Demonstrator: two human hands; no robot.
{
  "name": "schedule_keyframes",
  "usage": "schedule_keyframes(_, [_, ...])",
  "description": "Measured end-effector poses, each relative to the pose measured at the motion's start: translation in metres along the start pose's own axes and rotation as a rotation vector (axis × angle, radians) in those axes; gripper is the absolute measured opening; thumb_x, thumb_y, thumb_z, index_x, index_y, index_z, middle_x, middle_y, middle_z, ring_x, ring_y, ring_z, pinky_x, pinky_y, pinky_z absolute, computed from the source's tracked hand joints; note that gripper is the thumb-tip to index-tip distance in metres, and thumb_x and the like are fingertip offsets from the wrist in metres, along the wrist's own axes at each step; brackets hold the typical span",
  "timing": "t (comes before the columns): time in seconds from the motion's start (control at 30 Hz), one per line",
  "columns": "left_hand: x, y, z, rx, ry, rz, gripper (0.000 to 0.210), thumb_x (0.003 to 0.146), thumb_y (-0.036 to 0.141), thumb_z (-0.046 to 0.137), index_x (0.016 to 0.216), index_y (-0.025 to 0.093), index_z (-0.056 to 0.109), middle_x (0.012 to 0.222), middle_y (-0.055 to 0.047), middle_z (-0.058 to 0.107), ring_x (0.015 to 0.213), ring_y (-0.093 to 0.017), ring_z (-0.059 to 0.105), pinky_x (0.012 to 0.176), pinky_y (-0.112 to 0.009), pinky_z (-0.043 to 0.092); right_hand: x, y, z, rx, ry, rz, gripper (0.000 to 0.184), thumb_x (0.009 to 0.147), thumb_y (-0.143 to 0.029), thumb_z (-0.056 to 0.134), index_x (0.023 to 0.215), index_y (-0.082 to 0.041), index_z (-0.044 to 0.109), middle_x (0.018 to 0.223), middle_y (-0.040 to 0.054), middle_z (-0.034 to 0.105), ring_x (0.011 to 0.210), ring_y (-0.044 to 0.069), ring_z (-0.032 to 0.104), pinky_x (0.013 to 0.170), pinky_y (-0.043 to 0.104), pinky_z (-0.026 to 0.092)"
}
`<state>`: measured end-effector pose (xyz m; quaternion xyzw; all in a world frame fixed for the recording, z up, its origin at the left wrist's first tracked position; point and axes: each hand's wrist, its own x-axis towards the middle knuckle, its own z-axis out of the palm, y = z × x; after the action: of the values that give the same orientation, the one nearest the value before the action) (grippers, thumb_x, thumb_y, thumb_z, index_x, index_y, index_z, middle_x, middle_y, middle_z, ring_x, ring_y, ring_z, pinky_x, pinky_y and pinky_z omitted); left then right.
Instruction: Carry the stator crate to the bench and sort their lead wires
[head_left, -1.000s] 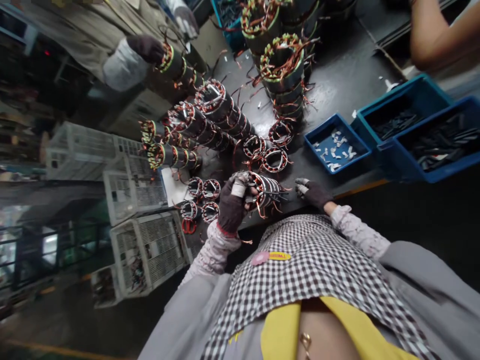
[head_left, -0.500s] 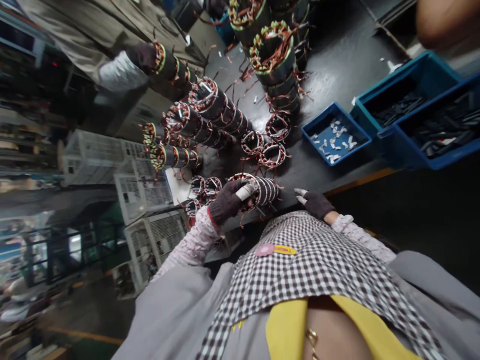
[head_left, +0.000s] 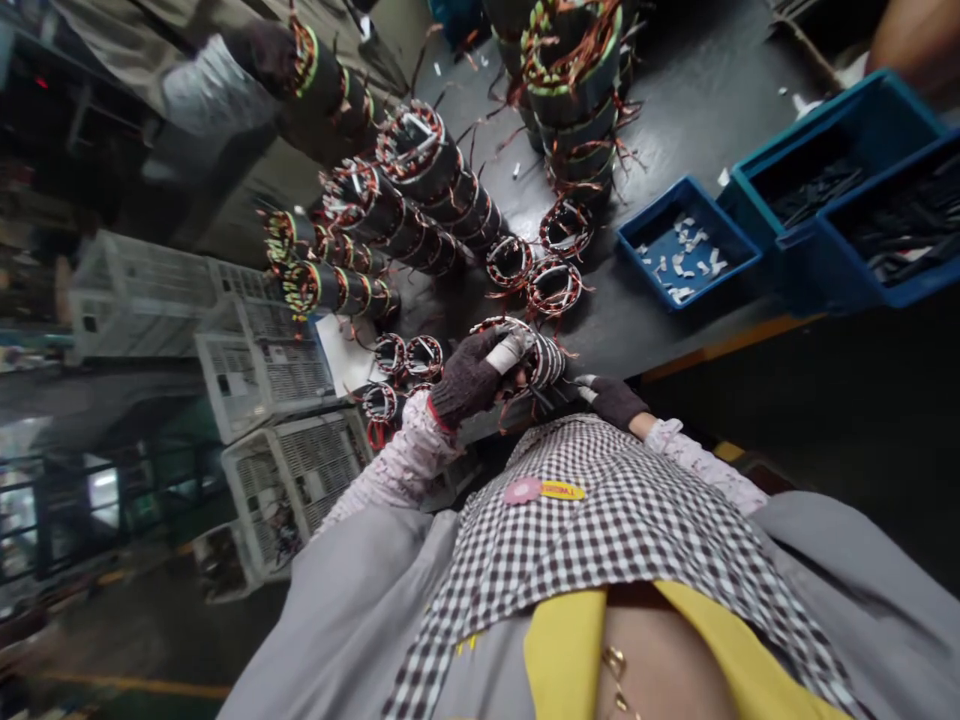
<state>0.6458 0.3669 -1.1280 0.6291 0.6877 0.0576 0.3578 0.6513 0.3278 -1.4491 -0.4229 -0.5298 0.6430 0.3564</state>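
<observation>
My left hand (head_left: 480,372), in a dark knit glove with white-wrapped fingers, is closed on the near rim of a wire-wound motor stator (head_left: 552,360). The stator lies tilted at the table's near edge, with pale stripes along its side and loose copper leads. Part of its rim is hidden by the hand. My right hand (head_left: 615,402), gloved alike with pale-wrapped fingertips, is close to the stator's right end, its fingers stretched out and nothing visible in them. Single stators (head_left: 555,287) stand just beyond.
Stacked stators (head_left: 442,160) fill the table's middle and back. A shallow blue tray (head_left: 679,295) holds white pieces; deeper blue bins (head_left: 862,290) hold dark strips. White crates (head_left: 262,370) stand at left. A co-worker's gloved hand (head_left: 262,55) touches a stack at upper left.
My right hand has moved left, closer to the stator's end. My left hand keeps its hold on the stator. The view has shifted slightly.
</observation>
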Motion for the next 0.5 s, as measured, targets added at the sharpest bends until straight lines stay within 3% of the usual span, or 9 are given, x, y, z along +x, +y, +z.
schedule_keyframes(0.23, [0.002, -0.002, -0.003, -0.025, -0.069, 0.059, 0.034, 0.091, 0.046, 0.08, 0.08, 0.017, 0.068, 0.061, -0.002, 0.065, 0.039, -0.008, 0.049, 0.036, -0.017, 0.032, 0.019, -0.034, 0.01, -0.156, -0.033, -0.015, 0.045, 0.11, -0.03, 0.047, 0.147, -0.016, 0.068, 0.149, 0.0168, 0.067, 0.138, 0.031, 0.065, 0.119, 0.041, 0.049])
schedule_keyframes(0.5, [0.0, -0.005, -0.004, -0.176, 0.151, 0.039, 0.046, 0.081, 0.059, 0.083, 0.088, 0.017, 0.064, 0.066, 0.001, 0.063, 0.039, -0.006, 0.045, 0.036, -0.015, 0.037, 0.018, -0.066, -0.004, -0.367, 0.075, -0.013, 0.038, 0.106, -0.03, 0.052, 0.134, -0.015, 0.071, 0.131, 0.0207, 0.075, 0.122, 0.03, 0.074, 0.107, 0.039, 0.055])
